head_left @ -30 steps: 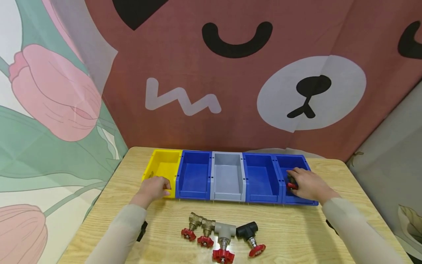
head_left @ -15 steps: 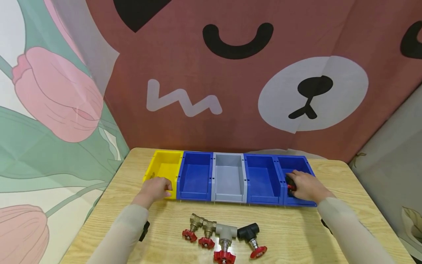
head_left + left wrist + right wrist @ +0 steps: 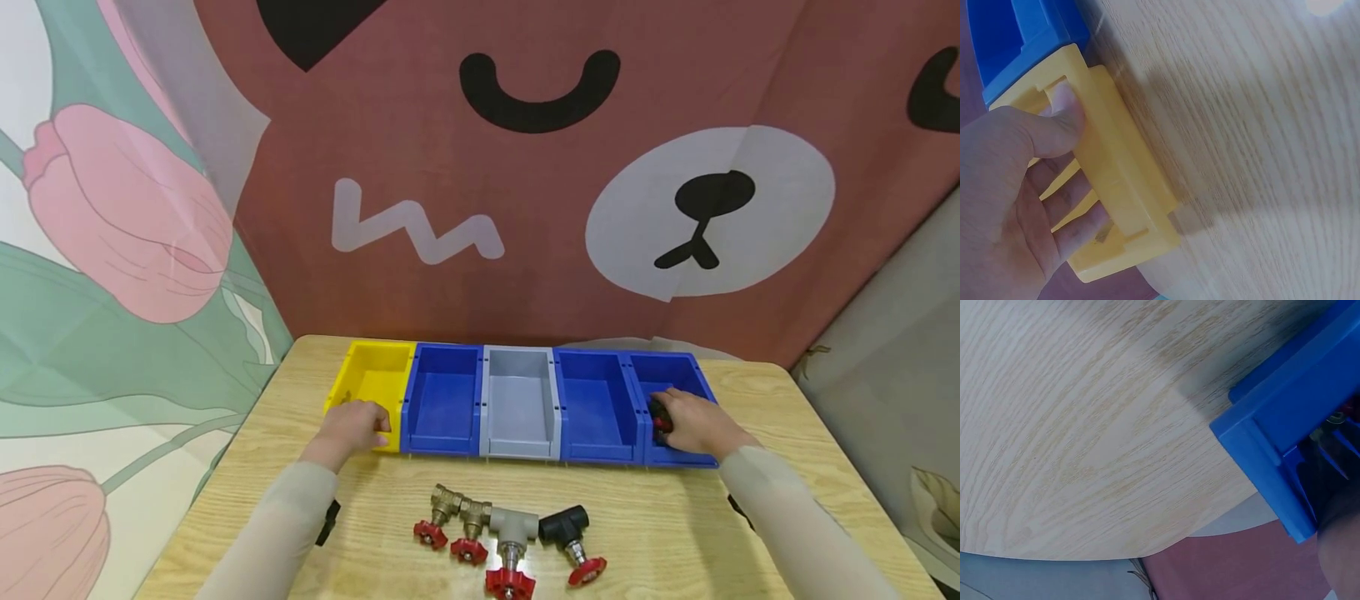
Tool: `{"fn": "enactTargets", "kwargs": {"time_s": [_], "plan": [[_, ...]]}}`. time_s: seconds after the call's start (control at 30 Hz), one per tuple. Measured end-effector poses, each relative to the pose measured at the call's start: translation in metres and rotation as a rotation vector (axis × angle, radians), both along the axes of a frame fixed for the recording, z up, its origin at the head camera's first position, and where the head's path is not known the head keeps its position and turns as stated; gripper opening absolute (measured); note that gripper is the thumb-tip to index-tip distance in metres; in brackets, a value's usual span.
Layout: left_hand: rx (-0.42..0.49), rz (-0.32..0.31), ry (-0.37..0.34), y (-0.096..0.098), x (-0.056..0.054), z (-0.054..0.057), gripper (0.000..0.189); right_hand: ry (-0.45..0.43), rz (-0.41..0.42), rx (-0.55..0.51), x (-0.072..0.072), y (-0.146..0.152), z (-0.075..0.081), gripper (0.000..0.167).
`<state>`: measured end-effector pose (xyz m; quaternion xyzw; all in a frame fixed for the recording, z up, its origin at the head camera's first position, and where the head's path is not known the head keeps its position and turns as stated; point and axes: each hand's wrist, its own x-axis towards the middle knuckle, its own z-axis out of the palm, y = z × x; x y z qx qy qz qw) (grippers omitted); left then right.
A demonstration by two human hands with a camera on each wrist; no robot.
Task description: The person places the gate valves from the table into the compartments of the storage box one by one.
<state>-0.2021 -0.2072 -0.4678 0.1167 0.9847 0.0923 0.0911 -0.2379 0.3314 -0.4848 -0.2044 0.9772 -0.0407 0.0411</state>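
Note:
My left hand (image 3: 352, 429) grips the front lip of the yellow bin (image 3: 377, 375), at the left end of a row of bins. In the left wrist view the thumb presses on that lip (image 3: 1107, 150) while the fingers curl inside. At the other end, my right hand (image 3: 697, 421) reaches into the rightmost blue bin (image 3: 660, 372) and holds a valve (image 3: 660, 421) with a red handwheel, its body mostly hidden by hand and shadow. The right wrist view catches only part of that hand (image 3: 1341, 547) behind the blue bin's wall (image 3: 1297, 406).
Two more blue bins (image 3: 444, 400) and a grey bin (image 3: 519, 396) fill the row's middle. In front on the wooden table (image 3: 637, 533) lie two brass valves (image 3: 474, 517), a grey valve (image 3: 512, 527) and a black valve (image 3: 564, 527), all with red handwheels. A printed cloth (image 3: 412, 300) hangs behind.
Over the last second my right hand has shifted slightly left and down inside the rightmost blue bin, with the valve turning a little. My left hand keeps its hold on the yellow bin.

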Motion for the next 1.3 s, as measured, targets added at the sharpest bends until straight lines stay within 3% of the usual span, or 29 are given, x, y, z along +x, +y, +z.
{"fn": "enactTargets", "kwargs": {"time_s": [0.33, 0.57, 0.8, 1.3], "plan": [[-0.002, -0.001, -0.005, 0.0, 0.0, 0.003, 0.014, -0.06, -0.018, 0.045, 0.001, -0.005, 0.005, 0.065], [-0.001, 0.034, -0.027, 0.003, 0.0, 0.004, 0.011, -0.039, 0.019, 0.058, 0.003, -0.004, 0.007, 0.064], [-0.001, 0.089, -0.061, 0.006, 0.0, 0.006, 0.009, 0.079, 0.067, 0.063, 0.015, -0.007, 0.012, 0.054], [0.019, 0.063, -0.022, 0.002, 0.0, 0.001, 0.008, 0.334, 0.153, -0.048, 0.052, -0.005, 0.024, 0.038]]}}
